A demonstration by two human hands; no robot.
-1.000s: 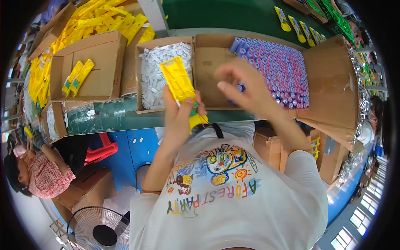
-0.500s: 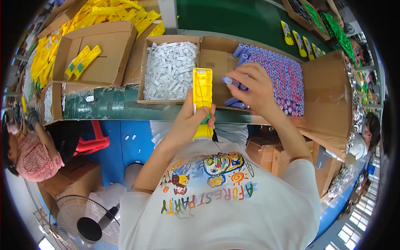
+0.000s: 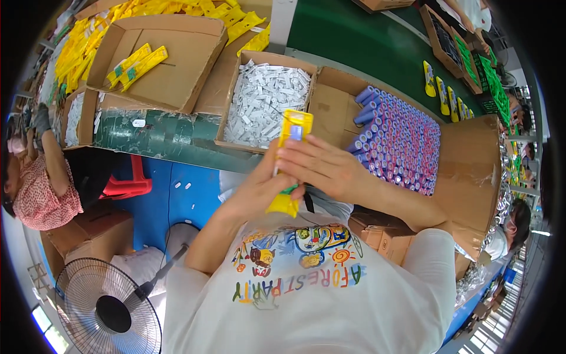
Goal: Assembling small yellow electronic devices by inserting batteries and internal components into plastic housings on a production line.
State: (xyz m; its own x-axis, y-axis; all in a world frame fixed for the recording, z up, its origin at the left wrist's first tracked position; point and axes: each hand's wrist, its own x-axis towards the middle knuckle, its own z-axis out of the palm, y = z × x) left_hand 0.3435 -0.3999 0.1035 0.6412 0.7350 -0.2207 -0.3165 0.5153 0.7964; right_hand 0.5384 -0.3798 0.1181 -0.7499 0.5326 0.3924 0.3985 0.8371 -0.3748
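My left hand (image 3: 262, 183) is closed round a long yellow plastic housing (image 3: 283, 205), held upright over the front edge of the bench. A green part shows near the housing's lower end. In its upper end lies a purple cylindrical battery cell (image 3: 296, 133). My right hand (image 3: 333, 168) lies across the middle of the housing, fingers stretched out flat and touching it; they hide what is underneath. Close by on the right, a cardboard box holds many purple battery cells (image 3: 398, 141). Small white plastic pieces (image 3: 268, 103) fill the box behind the housing.
At the left, a cardboard tray (image 3: 194, 65) holds two yellow housings (image 3: 144, 68). Behind it rises a heap of yellow parts (image 3: 79, 62). More yellow pieces (image 3: 452, 103) stand on the green belt (image 3: 354, 41). A fan (image 3: 112, 312) is at lower left; a person (image 3: 47, 192) sits at far left.
My right hand has moved left from the cell box onto the housing. A purple cell it held now shows inside the housing's upper end. The view has shifted, too.
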